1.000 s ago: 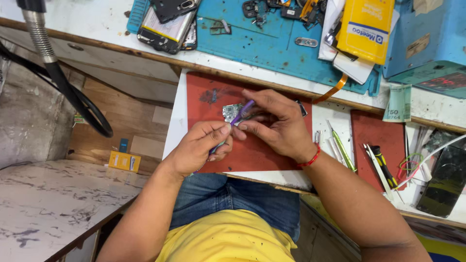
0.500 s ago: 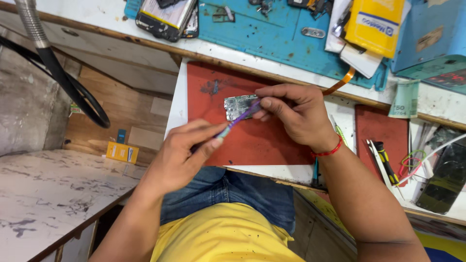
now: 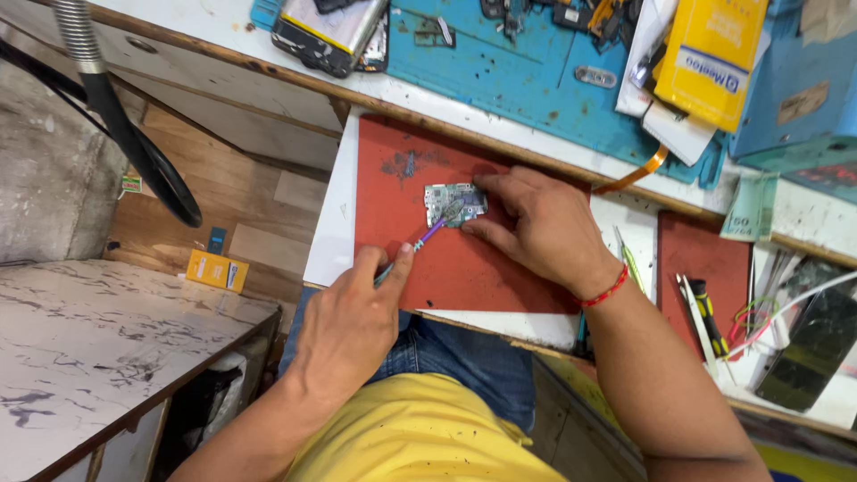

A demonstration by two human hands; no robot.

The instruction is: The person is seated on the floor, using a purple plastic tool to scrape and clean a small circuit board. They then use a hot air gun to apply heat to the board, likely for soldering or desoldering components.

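Far left, 9 o'clock: grey marbled top (image 3: 80,348), lower than the bench. Flex hose (image 3: 107,107) w/ black cable hangs from 11 o'clock. Small yellow box (image 3: 212,270) on the wood floor below, approx. 9 o'clock of the mat.

Left hand (image 3: 344,326): at 6–7 o'clock of the mat, fingers closed together round a thin tool (image 3: 428,234) w/ purple shaft. Tool slants up to 1 o'clock; tip rests on the board.

Red mat (image 3: 402,241): lies on a white slab at bench front edge. Dark smudges near its 11 o'clock corner.

Board (image 3: 453,202): small circuit board, greenish w/ metal shields, flat on the mat, upper centre. Sits betw. the tool tip (7 o'clock side) and right fingertips (3 o'clock side).

Right hand (image 3: 540,228): palm down on the mat, fingers spread a little, fingertips pinning the board's right edge at top and bottom. Not closed round anything; pressing only. Red thread band (image 3: 603,290) on the wrist.

Back of bench, 12 o'clock: opened phone (image 3: 330,31) w/ silver back, beside a blue work mat (image 3: 500,80) littered w/ small parts. Yellow packet (image 3: 710,54) at 1 o'clock, on papers. Orange flex strip (image 3: 638,174) pokes out under the blue mat's edge.

Right, 3 o'clock: second red mat (image 3: 701,259), well apart from the board. Screwdriver w/ black-yellow grip (image 3: 705,312) at its lower edge, banknote (image 3: 748,207) just above. Wires and a dark phone (image 3: 803,348) at far 4 o'clock.

Below: jeans, yellow shirt.
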